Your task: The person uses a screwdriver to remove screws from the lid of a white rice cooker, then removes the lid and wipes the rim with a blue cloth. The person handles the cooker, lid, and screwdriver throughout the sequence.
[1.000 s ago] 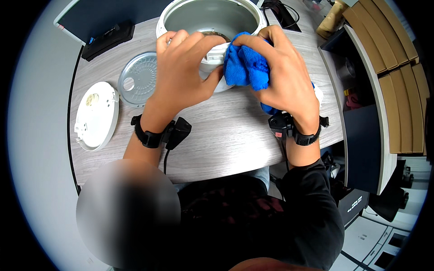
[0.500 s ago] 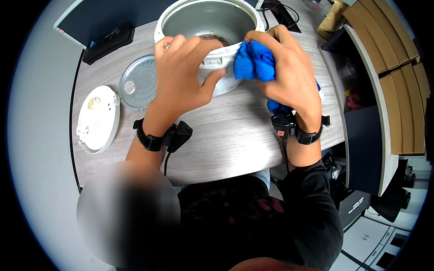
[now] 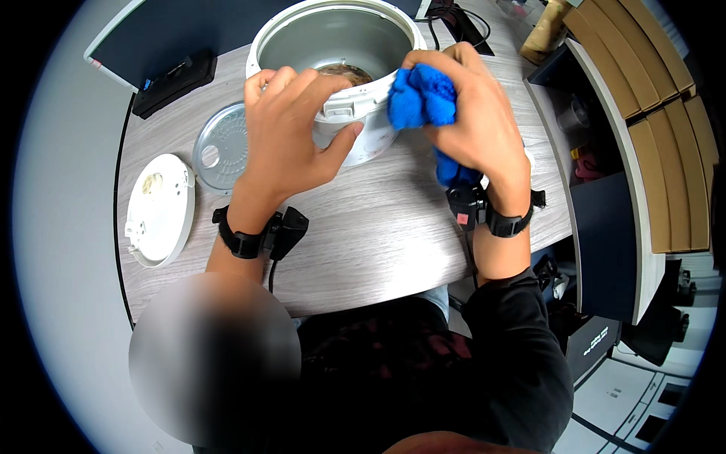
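Observation:
A white rice cooker [image 3: 374, 140] stands open at the far side of the desk, its grey inside wall and brownish, stained bottom showing. My left hand [image 3: 283, 136] grips its near rim at the left, fingers over the edge and thumb on the outside below the latch. In my right hand [image 3: 484, 113] is a bunched blue cloth [image 3: 422, 97], pressed against the rim's right side. Part of the cloth hangs below the palm. Left of the cooker lies a round silver inner lid [image 3: 221, 155] with a hole. Beside that is the white outer lid [image 3: 160, 212], underside up.
Behind the cooker a dark monitor [image 3: 189, 30] rises, with a black box [image 3: 175, 83] at its foot. Black cables [image 3: 457, 23] lie at the back right. An open shelf unit [image 3: 605, 181] and brown cartons [image 3: 665, 174] border the desk on the right.
The whole view has shifted slightly, so the desk things sit further left. Both hands keep their places at the cooker's rim; the cloth has moved very little.

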{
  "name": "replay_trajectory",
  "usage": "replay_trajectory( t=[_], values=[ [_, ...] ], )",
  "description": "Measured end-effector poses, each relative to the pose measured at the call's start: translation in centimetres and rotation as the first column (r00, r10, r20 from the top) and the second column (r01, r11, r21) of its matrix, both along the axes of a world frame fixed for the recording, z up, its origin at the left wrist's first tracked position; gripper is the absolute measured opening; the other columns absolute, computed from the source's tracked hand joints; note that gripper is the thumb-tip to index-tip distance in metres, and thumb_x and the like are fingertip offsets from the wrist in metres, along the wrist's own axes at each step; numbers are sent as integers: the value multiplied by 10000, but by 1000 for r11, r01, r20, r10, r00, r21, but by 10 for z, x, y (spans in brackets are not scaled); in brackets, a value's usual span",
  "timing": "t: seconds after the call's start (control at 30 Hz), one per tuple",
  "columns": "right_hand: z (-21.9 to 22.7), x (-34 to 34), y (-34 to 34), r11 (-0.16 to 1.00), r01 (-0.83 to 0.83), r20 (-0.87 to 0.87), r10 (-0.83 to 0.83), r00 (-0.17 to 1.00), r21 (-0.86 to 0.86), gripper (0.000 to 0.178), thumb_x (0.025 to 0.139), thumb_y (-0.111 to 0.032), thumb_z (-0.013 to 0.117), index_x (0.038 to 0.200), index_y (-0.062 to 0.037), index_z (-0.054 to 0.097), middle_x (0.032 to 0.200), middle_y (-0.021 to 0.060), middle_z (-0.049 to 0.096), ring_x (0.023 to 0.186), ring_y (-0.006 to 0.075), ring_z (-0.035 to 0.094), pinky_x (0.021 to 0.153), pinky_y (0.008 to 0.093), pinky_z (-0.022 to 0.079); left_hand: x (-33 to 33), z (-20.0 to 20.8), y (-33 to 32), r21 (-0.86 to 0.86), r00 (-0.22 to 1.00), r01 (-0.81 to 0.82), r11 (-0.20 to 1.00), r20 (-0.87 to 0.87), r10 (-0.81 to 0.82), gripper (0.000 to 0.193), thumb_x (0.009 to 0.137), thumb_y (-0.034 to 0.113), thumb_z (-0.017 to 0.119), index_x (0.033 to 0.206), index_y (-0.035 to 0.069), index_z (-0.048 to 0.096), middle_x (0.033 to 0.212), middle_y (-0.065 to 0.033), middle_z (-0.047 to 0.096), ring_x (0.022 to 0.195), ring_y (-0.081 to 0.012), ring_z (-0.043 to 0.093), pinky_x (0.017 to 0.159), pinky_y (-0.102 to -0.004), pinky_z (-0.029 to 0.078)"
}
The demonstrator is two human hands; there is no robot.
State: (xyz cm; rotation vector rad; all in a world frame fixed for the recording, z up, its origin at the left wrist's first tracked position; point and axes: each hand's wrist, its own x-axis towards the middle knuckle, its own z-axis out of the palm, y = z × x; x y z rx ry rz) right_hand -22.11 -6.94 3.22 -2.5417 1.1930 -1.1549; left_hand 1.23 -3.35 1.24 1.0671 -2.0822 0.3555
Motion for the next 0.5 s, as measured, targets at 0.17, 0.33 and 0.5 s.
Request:
replay_trajectory(
  t=[0.17,0.33,0.5],
  values=[
    [-11,-10,-26,987,80,-33,-86,996,-141,607,579,31,729,1132,-218,713,947,105,551,914,334,594,725,409,512,0,1,0,5,1000,-1,1000,12,1,372,721,230,801,1033,87,656,800,-37,586,786,-229,511,856,-406,333],
    [-15,-13,-34,993,-4,11,5,1000,-121,614,578,32,725,1138,-219,715,940,96,551,907,324,598,739,401,517,1,-1,-2,-16,1000,4,1000,6,-4,369,722,226,796,1032,86,653,800,-38,583,784,-230,506,856,-403,332],
    [-10,-15,-33,997,-65,8,65,998,-45,609,579,-7,738,1158,-194,704,918,98,559,869,327,608,740,401,516,1,-2,-4,-31,1000,-1,1000,9,1,375,728,255,807,1044,108,667,846,-19,627,787,-222,525,854,-407,335]
  ],
)
